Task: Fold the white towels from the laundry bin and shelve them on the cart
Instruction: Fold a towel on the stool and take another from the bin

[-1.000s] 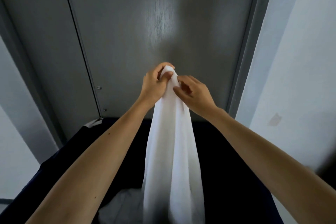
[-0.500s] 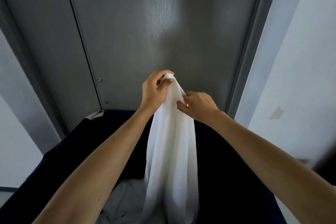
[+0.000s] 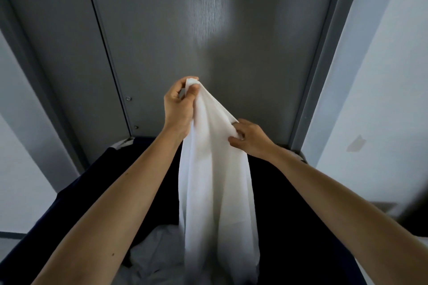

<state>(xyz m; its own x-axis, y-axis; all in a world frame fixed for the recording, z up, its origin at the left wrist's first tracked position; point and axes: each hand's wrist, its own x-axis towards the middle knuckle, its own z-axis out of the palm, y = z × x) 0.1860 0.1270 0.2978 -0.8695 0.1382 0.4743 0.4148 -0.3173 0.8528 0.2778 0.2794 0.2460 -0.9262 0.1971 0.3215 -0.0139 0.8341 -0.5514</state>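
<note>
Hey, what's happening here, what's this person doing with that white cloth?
A person is holding a white towel up above a dark laundry bin, in front of a grey door. The left hand pinches the towel's top corner, and the right hand grips its edge a little lower. The towel hangs loose, not yet folded. More white laundry lies in the bin below. No cart is in view.

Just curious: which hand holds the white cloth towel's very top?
The left hand pinches the top of the white cloth towel; the right hand grips it lower down.
</note>
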